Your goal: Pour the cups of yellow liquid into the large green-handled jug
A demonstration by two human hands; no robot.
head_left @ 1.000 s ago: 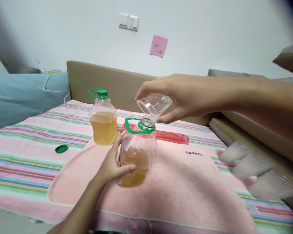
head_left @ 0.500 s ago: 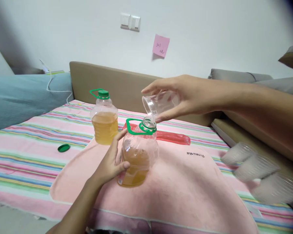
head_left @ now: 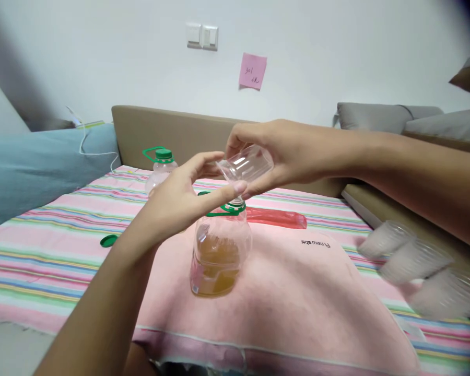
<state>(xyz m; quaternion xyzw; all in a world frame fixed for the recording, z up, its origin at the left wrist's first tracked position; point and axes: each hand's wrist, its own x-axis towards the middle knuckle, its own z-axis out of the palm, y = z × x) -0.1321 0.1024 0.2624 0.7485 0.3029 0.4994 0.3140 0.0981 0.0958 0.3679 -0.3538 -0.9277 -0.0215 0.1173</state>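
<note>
A clear plastic cup (head_left: 253, 164), tilted on its side with its rim to the left, is in my right hand (head_left: 282, 151), fingers wrapped round its base end. My left hand (head_left: 188, 196) has its thumb and fingers at the cup's rim. Directly beneath stands an uncapped clear bottle (head_left: 219, 250) with a green handle ring and amber liquid in its lower part. The cup looks empty. Behind my left hand, a second bottle (head_left: 160, 175) with a green cap is partly hidden.
A green cap (head_left: 108, 241) lies on the striped cloth (head_left: 31, 245) at left. Behind the open bottle is a red plastic bag (head_left: 278, 218). Stacked clear cups (head_left: 415, 258) lie at right. The pink mat (head_left: 290, 292) bears the open bottle.
My left hand has let go of the open bottle and moved up to the cup's rim. The cup has shifted slightly left in my right hand.
</note>
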